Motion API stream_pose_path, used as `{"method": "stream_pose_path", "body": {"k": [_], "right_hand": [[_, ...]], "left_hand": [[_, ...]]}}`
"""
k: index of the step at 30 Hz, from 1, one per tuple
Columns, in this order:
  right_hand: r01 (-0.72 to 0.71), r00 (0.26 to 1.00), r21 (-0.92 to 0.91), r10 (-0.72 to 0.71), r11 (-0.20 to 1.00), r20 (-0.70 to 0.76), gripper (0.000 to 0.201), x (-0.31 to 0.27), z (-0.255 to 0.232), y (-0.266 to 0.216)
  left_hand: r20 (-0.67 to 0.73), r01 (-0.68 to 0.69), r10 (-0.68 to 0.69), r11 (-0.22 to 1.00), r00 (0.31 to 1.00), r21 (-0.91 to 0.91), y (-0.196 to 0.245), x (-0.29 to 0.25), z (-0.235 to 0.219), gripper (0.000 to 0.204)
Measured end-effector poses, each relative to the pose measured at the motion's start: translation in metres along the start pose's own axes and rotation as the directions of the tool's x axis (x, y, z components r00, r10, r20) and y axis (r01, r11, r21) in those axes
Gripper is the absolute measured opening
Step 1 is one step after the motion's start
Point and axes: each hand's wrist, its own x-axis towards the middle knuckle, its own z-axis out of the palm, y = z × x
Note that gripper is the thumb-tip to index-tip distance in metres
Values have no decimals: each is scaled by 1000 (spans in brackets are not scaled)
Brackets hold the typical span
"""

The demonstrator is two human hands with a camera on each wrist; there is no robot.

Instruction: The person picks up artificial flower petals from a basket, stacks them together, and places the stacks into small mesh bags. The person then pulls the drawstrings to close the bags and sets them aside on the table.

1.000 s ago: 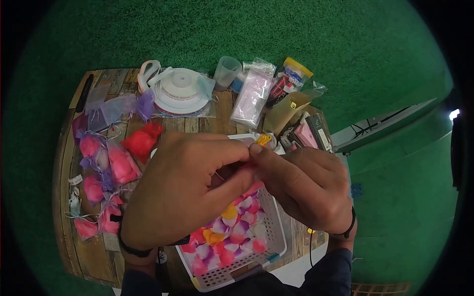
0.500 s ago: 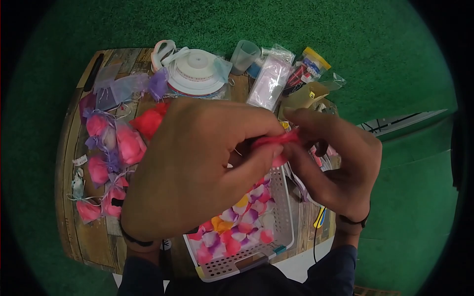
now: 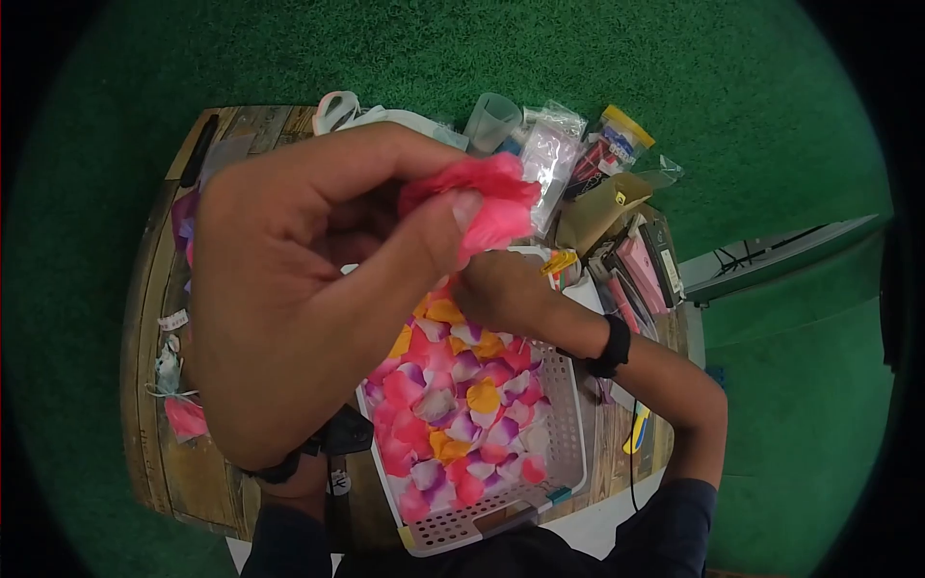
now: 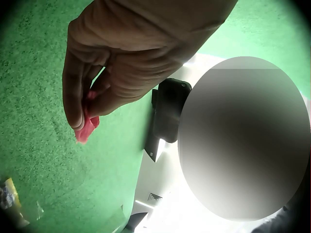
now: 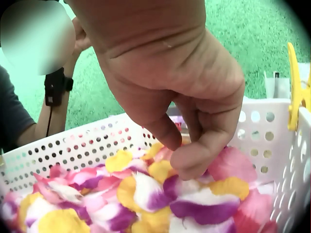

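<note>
Raised in front of the head camera, the left hand (image 3: 289, 279) pinches bright pink petals (image 3: 499, 220) between thumb and fingers; the left wrist view shows the same hand (image 4: 131, 53) with the pink bit (image 4: 87, 130) at its fingertips. Below and beyond it, the right hand (image 3: 511, 297) reaches into the far end of a white perforated basket (image 3: 568, 424). Seen from the right wrist, that hand (image 5: 180, 92) has bent fingers down among pink, yellow and purple-white petals (image 5: 146, 191). Whether its fingertips grip a petal cannot be told.
Clear plastic packets (image 3: 551, 164), a translucent cup (image 3: 491, 120) and a brown pouch (image 3: 602, 207) stand along the table's far side. Boxes (image 3: 641, 270) lie at the right. A yellow clip (image 5: 295, 92) sits on the basket rim. One pink pouch (image 3: 186, 417) shows at the left.
The hands have parted: the left rose toward the camera with pink petals, its pinch now plainly visible. The right let go of the pink material and moved down into the basket.
</note>
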Motion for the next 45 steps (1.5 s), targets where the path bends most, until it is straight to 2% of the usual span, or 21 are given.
{"method": "stream_pose_path", "body": {"k": [6,8,10,14,16,18,19,22,25,26,27,29,31,33,34,35,36,37,38,40,45], "right_hand": [[10,999,158,-3,987,-44,24,9,14,0],[22,999,194,-12,981,-50,22,5,-1,-10],[-193,981,414,162,890,109,20,-3,-20,-24],[-145,988,485,152,862,24,18,-29,-51,-34],[8,1000,793,-6,609,-5,15,-47,-64,-31],[52,999,951,-23,305,-48,9,-78,-93,-35],[277,961,946,-57,171,-271,12,-85,-90,-36],[376,914,901,-76,-217,-399,11,-105,-105,-54],[398,914,911,-41,-104,-404,7,-119,-116,-60],[489,872,869,-78,72,-484,5,-116,-112,-46],[492,870,868,-78,71,-487,5,-117,-112,-47],[484,864,823,-10,299,-504,11,-118,-115,-53],[511,847,831,35,221,-530,17,-115,-113,-61],[497,803,680,11,539,-596,15,-115,-113,-65],[479,799,564,-68,672,-598,29,-115,-115,-61],[477,801,568,-65,670,-596,29,-113,-119,-60],[526,756,327,-255,785,-603,29,-111,-126,-61],[558,708,60,-437,828,-555,29,-108,-130,-61],[548,655,-91,-494,832,-572,29,-105,-128,-58],[550,654,-157,-540,820,-529,29,-103,-134,-59],[564,643,-316,-646,763,-410,25,-99,-133,-59]], "left_hand": [[-4,13,-13,1000,1000,27,9,-1,0,16],[-23,31,-30,999,999,24,9,-1,2,16],[-35,46,-46,999,998,24,9,0,2,15],[-19,52,-51,997,999,53,9,2,-1,15],[-10,53,-53,996,999,66,7,3,-5,14],[48,70,-74,995,996,69,0,3,-9,14],[40,67,-69,997,997,35,-3,3,-9,14],[118,118,-124,991,985,63,-6,5,-9,14],[167,162,-176,982,970,95,-7,4,0,15],[172,159,-174,983,970,97,-6,4,1,15],[195,164,-197,971,961,174,-5,5,2,15],[210,162,-217,955,953,250,-3,6,3,15],[233,123,-206,938,951,325,-2,8,3,15],[228,110,-202,925,953,364,-1,8,5,14],[228,97,-202,910,953,402,-1,8,6,14],[228,100,-206,909,952,404,-2,7,7,14],[261,40,-164,906,951,421,-4,7,8,13],[297,-22,-121,900,947,436,-7,7,10,12],[300,-19,-126,899,946,438,-10,6,10,12],[368,-185,15,883,930,431,-17,5,10,12],[400,-223,23,859,916,461,-18,4,14,12]]}}
